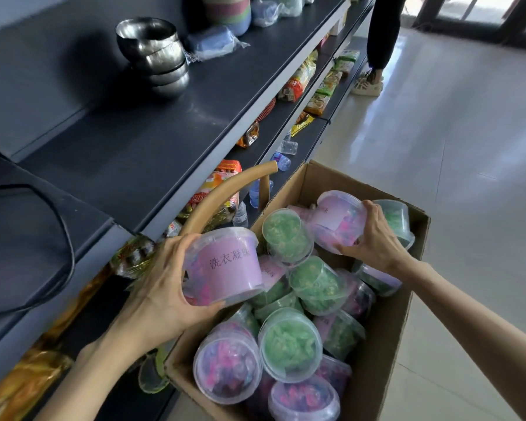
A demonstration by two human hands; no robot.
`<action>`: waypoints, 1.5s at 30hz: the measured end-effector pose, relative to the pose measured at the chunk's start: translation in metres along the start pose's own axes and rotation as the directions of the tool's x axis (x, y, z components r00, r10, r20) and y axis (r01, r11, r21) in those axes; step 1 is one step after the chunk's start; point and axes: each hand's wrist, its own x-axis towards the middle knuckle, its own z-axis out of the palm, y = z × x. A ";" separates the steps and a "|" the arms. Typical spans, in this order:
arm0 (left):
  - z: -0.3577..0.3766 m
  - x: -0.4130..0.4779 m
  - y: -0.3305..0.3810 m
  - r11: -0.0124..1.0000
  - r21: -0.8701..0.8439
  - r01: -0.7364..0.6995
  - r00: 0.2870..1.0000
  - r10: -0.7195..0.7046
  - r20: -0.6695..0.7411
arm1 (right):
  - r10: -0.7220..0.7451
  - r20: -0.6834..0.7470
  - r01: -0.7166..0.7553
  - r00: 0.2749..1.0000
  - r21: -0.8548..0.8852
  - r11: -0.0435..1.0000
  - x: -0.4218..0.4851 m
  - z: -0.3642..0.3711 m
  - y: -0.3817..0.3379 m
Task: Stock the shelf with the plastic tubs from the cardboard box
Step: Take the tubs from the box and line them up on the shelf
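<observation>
Closest in, the open cardboard box [387,344] stands on the tiled floor [438,132] just beside the shelf's front edge, heaped with clear plastic tubs, some showing green contents [289,344], others pink and purple [228,369].

The left hand [164,287] holds a lilac-labelled tub [228,265] over the box's left edge, its fingers [182,240] curled round the rim and the thumb under the base. The right hand [377,238] grips a second pink tub [337,220], tilted on its side, over the heap near the far right corner of the box.

A brown curved tube [225,189] arches between the box and the shelf. The dark top shelf [134,141] carries stacked steel bowls [155,53] toward its back edge; snack packets [298,80] fill the lower shelf. Another person's leg [380,31] stands at the shelf's far end.
</observation>
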 end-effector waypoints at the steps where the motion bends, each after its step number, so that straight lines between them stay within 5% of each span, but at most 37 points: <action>1: -0.007 -0.007 0.001 1.000 0.001 0.001 1.000 -0.001 -0.008 | -0.024 -0.008 0.024 1.000 0.021 0.999 -0.010 -0.006 -0.007; 11: -0.119 -0.090 0.057 0.995 0.088 -0.041 0.992 0.050 -0.112 | -0.298 -0.147 0.312 0.943 0.080 0.947 -0.094 -0.092 -0.108; 22: -0.266 -0.204 0.119 0.982 0.179 -0.058 0.933 0.117 -0.342 | -0.588 -0.260 0.630 0.766 0.125 0.766 -0.141 -0.196 -0.268; 35: -0.392 -0.336 0.126 0.972 0.236 0.015 0.716 0.154 -0.681 | -0.821 -0.243 0.852 0.517 0.055 0.521 -0.179 -0.256 -0.468; 40: -0.439 -0.385 0.097 0.961 0.245 0.128 0.750 0.067 -0.658 | -0.872 -0.207 0.894 0.443 0.030 0.447 -0.191 -0.245 -0.535; 45: -0.456 -0.441 0.077 0.941 0.236 0.244 0.582 0.053 -0.811 | -0.918 -0.207 0.941 0.338 0.048 0.336 -0.195 -0.226 -0.609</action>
